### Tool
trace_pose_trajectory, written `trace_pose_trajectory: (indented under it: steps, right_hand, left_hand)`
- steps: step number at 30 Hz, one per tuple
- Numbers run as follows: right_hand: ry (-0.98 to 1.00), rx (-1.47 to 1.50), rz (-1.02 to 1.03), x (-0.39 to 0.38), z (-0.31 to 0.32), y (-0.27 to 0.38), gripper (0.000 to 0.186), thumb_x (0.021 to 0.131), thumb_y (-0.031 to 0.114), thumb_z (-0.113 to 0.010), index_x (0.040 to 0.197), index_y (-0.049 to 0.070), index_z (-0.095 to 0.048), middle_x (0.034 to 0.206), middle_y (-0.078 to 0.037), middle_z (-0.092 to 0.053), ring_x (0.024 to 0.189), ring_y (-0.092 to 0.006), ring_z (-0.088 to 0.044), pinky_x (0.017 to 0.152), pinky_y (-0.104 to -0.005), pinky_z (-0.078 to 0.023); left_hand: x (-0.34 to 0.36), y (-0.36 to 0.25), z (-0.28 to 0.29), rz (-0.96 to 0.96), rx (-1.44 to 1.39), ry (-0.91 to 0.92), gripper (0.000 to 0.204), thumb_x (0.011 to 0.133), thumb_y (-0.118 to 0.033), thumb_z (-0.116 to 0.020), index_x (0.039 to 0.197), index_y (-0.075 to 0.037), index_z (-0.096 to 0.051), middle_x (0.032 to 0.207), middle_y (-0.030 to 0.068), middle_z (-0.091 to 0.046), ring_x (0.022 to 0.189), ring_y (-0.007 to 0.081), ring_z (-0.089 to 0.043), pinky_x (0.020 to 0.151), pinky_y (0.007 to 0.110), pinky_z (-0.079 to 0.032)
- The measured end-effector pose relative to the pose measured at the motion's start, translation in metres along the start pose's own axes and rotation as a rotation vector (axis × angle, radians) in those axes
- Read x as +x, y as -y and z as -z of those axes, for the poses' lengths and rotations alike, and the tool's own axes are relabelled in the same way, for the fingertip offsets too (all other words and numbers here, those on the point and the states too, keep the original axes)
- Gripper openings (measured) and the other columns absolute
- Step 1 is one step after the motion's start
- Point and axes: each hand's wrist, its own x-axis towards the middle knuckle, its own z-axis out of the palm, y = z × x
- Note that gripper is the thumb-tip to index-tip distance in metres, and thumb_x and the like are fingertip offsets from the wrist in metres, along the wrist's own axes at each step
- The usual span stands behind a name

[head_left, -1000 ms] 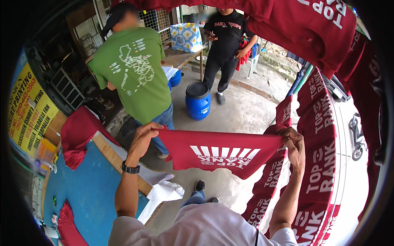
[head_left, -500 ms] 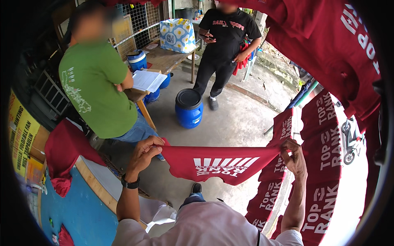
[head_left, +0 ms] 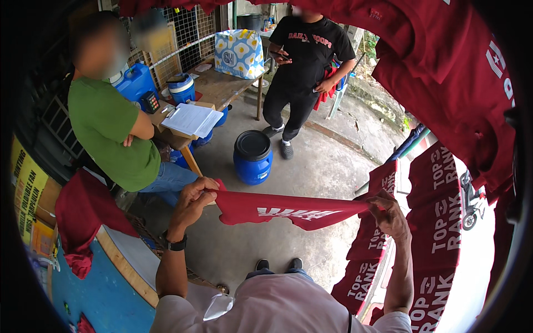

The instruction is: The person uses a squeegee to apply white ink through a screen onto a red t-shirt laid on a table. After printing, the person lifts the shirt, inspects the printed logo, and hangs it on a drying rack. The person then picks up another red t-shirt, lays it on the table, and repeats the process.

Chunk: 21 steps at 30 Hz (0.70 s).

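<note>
Both hands (head_left: pixel 193 201) (head_left: pixel 391 216) hold maroon cloth (head_left: pixel 294 210), probably a shirt.

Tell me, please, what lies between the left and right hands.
In the head view, a red printed cloth spans from the left hand to the right hand.

At twelve o'clock, beyond the cloth (head_left: pixel 288 210) between the hands (head_left: pixel 191 203), a barrel (head_left: pixel 253 161) is standing; at eleven, papers (head_left: pixel 191 119) and a bag (head_left: pixel 239 54) are resting on a desk (head_left: pixel 222 87); at two, fabric pieces (head_left: pixel 433 222) are hanging.

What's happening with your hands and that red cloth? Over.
Left hand, right hand: each gripping one end. Red printed cloth: stretched between them. Blue barrel: beyond it, apart.
</note>
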Motion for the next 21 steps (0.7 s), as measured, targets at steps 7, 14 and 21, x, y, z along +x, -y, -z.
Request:
trace_pose_trajectory:
  steps: [7, 14, 21]
  right_hand:
    - [0.052, -0.003, -0.130, 0.021, 0.010, 0.002, 0.017, 0.094, -0.009, -0.067, 0.109, -0.005, -0.074, 0.100, -0.014, -0.072, 0.090, -0.0284, -0.071, 0.077, -0.0387, -0.055]
    - [0.028, -0.070, -0.124, 0.022, 0.011, 0.006, 0.012, 0.093, -0.008, -0.065, 0.105, -0.006, -0.070, 0.096, -0.018, -0.069, 0.087, -0.0335, -0.071, 0.077, -0.0412, -0.054]
    - [-0.052, -0.003, 0.034, 0.012, 0.002, -0.013, 0.014, 0.091, -0.007, -0.069, 0.105, -0.004, -0.072, 0.096, -0.016, -0.069, 0.086, -0.0345, -0.071, 0.077, -0.0420, -0.054]
  left_hand:
    - [0.010, -0.015, -0.003, 0.021, 0.017, -0.008, 0.010, 0.095, -0.001, -0.064, 0.103, 0.004, -0.067, 0.112, 0.0118, -0.070, 0.103, 0.0175, -0.067, 0.095, 0.033, -0.056]
    - [0.014, -0.014, -0.007, 0.013, 0.087, 0.017, 0.012, 0.093, -0.006, -0.066, 0.102, 0.002, -0.067, 0.114, 0.0111, -0.071, 0.103, 0.0176, -0.066, 0.094, 0.033, -0.055]
    - [0.012, -0.007, -0.011, 0.018, 0.097, 0.025, 0.014, 0.093, -0.009, -0.066, 0.102, 0.001, -0.068, 0.115, 0.0105, -0.071, 0.101, 0.0180, -0.067, 0.093, 0.034, -0.055]
